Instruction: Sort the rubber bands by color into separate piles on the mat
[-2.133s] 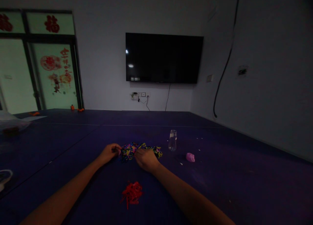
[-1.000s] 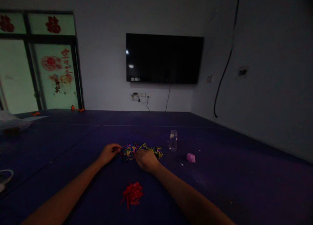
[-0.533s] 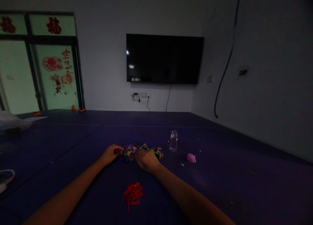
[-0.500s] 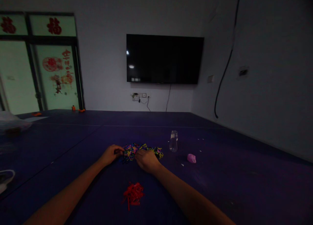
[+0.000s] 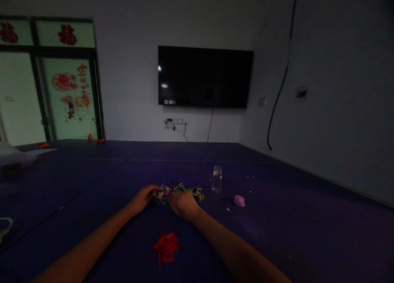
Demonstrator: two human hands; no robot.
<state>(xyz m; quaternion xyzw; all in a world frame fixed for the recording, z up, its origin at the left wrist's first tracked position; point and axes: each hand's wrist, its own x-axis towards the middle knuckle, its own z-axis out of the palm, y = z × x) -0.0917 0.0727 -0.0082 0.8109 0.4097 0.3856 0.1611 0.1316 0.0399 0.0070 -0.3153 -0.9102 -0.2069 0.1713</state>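
Observation:
A loose pile of multicoloured bands [image 5: 163, 192] lies on the dark purple table [image 5: 107, 172], spreading right to yellow and black ones. At its left edge is my left hand [image 5: 145, 197], thumb and fingers curved against the bands. My right hand [image 5: 183, 204] rests over the middle of the pile, its fingers bent down and together; the fingertips and whatever they pinch are too small and dark to make out. Nearer to me lies a separate heap of red bands [image 5: 166, 248], touched by neither hand.
Right of the pile stands a clear bottle [image 5: 217, 180], with a pink lump [image 5: 239, 201] beyond it and small white scraps around. A clear plastic bag [image 5: 14, 158] sits at the far left, above a white looped object [image 5: 5, 227].
My left hand has shifted slightly, its fingers now further over the left edge of the pile. My right hand stays over the bands. The whole view has moved a little.

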